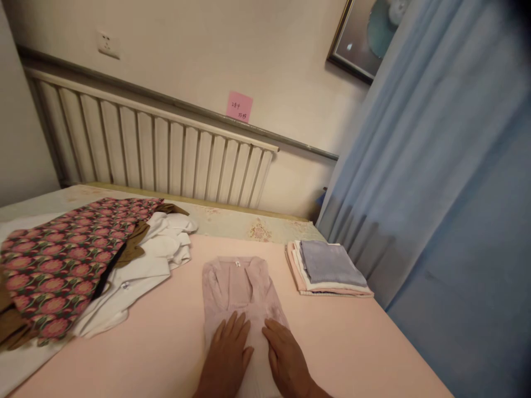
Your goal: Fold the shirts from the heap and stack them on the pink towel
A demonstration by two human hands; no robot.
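A pale pink-lilac shirt (236,282) lies on the pink sheet (157,342), its sides tucked into a narrow strip and its neckline with a small label at the far end. My left hand (228,354) rests flat on the left half of the shirt, fingers stretched out and pointing away from me. On the right half, my right hand (286,354) lies with its fingers extended and close to one another. Neither hand grips the cloth. The near end of the shirt runs out of view between my wrists.
A stack of folded clothes (332,268), grey-blue on top, sits at the right. Loose garments heap at the left: a floral piece (70,254) over white clothing (153,271). Behind the bed are a radiator (166,146) and the wall; a blue curtain (385,182) hangs along the right.
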